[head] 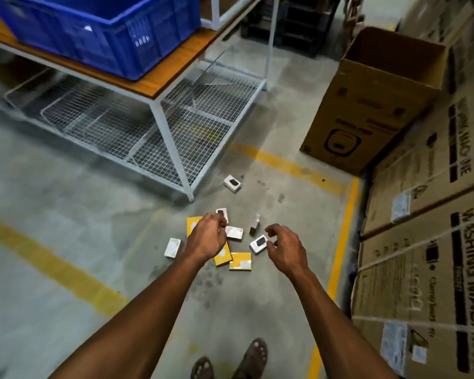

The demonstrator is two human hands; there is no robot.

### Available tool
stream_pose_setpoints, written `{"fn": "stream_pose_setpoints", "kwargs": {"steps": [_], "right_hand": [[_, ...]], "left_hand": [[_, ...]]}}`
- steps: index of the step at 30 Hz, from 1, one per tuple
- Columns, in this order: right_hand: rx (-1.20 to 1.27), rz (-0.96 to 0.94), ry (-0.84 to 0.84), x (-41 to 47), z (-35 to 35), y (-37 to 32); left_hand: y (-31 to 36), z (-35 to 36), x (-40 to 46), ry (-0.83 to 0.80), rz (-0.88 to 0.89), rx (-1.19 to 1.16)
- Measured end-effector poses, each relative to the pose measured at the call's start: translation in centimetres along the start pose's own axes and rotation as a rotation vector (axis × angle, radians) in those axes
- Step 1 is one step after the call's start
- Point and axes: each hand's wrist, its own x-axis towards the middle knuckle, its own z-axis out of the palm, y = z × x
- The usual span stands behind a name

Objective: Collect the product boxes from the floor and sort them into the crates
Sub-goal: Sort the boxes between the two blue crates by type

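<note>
Several small product boxes lie scattered on the concrete floor. A white box (232, 183) sits alone near the table leg. Another white box (172, 247) lies left of the cluster. A yellow box (240, 260) lies nearest to me, with more yellow boxes partly hidden under my left hand (207, 237). My left hand hovers over the cluster, fingers loosely curled, holding nothing. My right hand (283, 246) reaches down beside a white box with a dark picture (258, 244), fingers spread and curved, empty. A small dark box (255, 225) stands upright between my hands. A blue crate (99, 31) stands on the table.
A wooden-topped table (175, 75) on a white metal frame has a wire mesh shelf (148, 132) below. An open cardboard carton (375, 99) stands at the right. Stacked washing machine cartons (435, 242) line the right wall. Yellow floor lines (337, 269) cross the floor. My sandalled feet (230, 359) show below.
</note>
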Motion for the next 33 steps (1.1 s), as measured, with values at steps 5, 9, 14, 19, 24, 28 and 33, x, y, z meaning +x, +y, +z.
{"fn": "stream_pose_setpoints", "kwargs": {"steps": [5, 9, 14, 19, 24, 28, 33], "right_hand": [[-0.044, -0.082, -0.033, 0.8, 5.3, 1.2], [-0.051, -0.131, -0.067, 2.3, 10.5, 3.6], [-0.082, -0.175, -0.138, 6.0, 20.2, 10.2], [-0.136, -0.193, -0.206, 9.8, 31.1, 18.2], [-0.241, -0.203, -0.282, 15.4, 41.8, 25.1], [-0.346, -0.229, -0.323, 19.5, 49.6, 29.4], [-0.504, -0.233, -0.368, 22.9, 57.4, 34.4]], "left_hand": [[-5.0, 3.2, -0.5, 0.031, -0.078, 0.088], [-9.8, 7.9, -0.2, 0.038, -0.145, 0.112], [-16.9, 17.7, 2.5, 0.055, -0.165, 0.133], [-24.3, 29.8, 6.2, 0.042, -0.196, 0.114], [-31.6, 40.5, 11.6, -0.015, -0.232, 0.094], [-35.6, 47.0, 16.0, -0.022, -0.254, 0.11], [-39.7, 54.6, 20.4, -0.062, -0.344, 0.11]]}}
